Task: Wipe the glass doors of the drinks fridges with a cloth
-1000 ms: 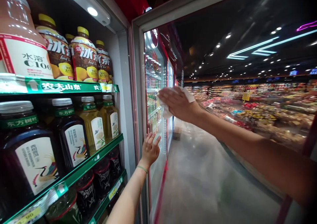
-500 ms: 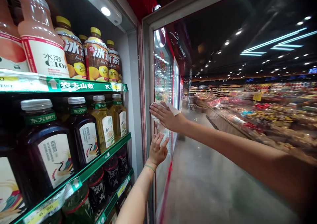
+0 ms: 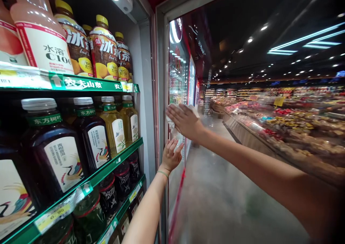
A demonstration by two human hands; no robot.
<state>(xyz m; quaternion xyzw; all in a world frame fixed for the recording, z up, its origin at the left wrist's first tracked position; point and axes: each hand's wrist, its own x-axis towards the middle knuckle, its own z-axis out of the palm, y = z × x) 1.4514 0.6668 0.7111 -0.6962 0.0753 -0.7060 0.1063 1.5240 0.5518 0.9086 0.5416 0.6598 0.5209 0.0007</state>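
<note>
My right hand (image 3: 185,121) lies flat over a white cloth (image 3: 194,111), pressing it to the glass of the fridge door (image 3: 161,93). Only the cloth's edges show around the fingers, so I cannot tell whether it is paper or fabric. Lower down, my left hand (image 3: 171,156) rests near the door's inner edge with its fingers spread and nothing in them. A thin green band (image 3: 163,173) circles the left wrist. The door stands open, hinged beside the drink shelves.
To the left, shelves hold iced tea bottles (image 3: 104,50), dark tea bottles (image 3: 60,147) and a pink drink bottle (image 3: 40,32). A green shelf edge (image 3: 115,163) runs towards the door. Beyond the glass are the shop floor (image 3: 215,193) and a long display of packaged goods (image 3: 291,129).
My right hand has slid slightly to the right on the glass with the cloth. The left hand keeps nearly the same place on the door. The whole view has shifted a little.
</note>
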